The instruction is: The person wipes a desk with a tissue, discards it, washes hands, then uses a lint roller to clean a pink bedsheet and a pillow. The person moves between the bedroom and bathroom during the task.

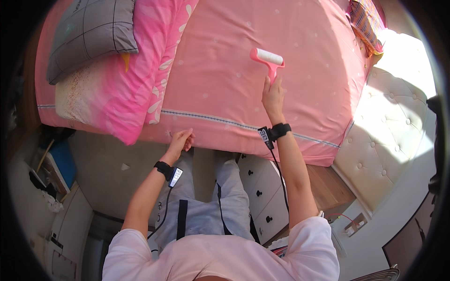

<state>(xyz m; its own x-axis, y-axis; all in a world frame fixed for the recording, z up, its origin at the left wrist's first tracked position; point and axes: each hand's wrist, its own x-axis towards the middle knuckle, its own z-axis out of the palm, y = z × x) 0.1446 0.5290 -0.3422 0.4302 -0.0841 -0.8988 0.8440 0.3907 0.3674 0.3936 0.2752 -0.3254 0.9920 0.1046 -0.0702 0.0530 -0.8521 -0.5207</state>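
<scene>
A lint roller [270, 57] with a pink handle and a white roll is in my right hand [273, 99], whose fingers are wrapped round the handle. The roller is over the pink bedsheet [220, 70], toward its right half; whether the roll touches the cloth I cannot tell. At the bed's near edge my left hand [181, 142] hangs with its fingers loosely curled and nothing visible in them. A pink quilt [133, 89] with a white leaf pattern lies folded to the left, under a grey checked pillow [93, 37].
A tufted cream headboard [384, 126] borders the bed on the right, near a striped pillow [367, 23]. Below the bed's near side stand white drawers [262, 189] and a wooden top [328, 187]. A blue panel [61, 159] leans at the left. Cables run from both wrist straps.
</scene>
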